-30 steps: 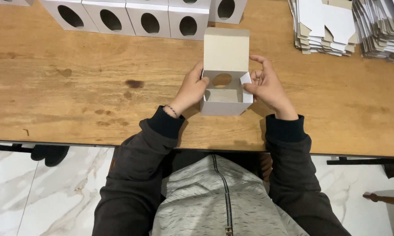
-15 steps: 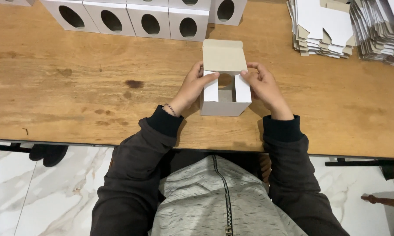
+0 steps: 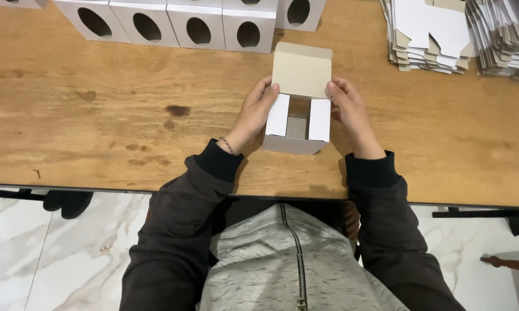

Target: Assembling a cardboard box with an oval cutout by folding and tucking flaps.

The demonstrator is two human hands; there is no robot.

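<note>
Wooden worktop fills the view, bearing at twelve o'clock a row of finished white boxes with oval windows, five counted in full and a sixth cut off at ten o'clock, and at one to two o'clock two stacks of flat carton blanks. At the centre stands one small white box, lid flap up and two side flaps folded inward; nothing lies between it and the row. Left hand and right hand press its sides, fingers closed against the box.

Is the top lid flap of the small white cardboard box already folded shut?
No, the lid flap of the small white cardboard box stands open, only two side flaps folded in.
</note>
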